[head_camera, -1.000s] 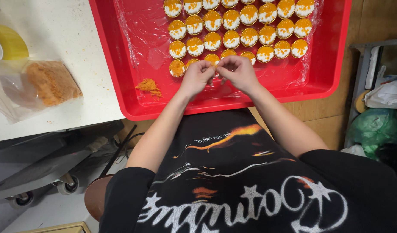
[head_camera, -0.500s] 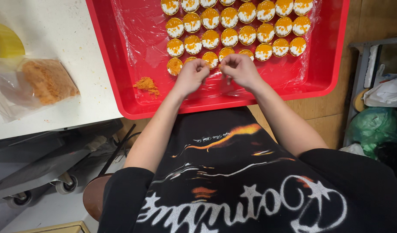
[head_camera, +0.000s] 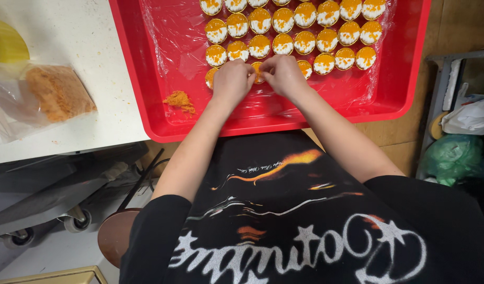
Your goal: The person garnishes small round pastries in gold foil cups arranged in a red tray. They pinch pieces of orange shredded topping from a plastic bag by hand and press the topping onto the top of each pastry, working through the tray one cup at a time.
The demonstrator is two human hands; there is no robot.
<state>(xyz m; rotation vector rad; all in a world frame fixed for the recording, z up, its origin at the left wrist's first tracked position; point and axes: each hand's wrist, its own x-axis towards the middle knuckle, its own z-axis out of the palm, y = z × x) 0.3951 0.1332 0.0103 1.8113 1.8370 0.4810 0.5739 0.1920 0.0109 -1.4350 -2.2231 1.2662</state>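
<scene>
L hand + R hand: closer together | fingertips now meet over one small tart | front row

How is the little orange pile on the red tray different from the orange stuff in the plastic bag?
The loose orange pile is small and lies bare on the film-lined red tray; the orange crumbs in the clear bag make a much bigger heap, wrapped in plastic on the white table. The pile lies near the left hand; the bag lies farther off. Both look orange and crumbly.
</scene>
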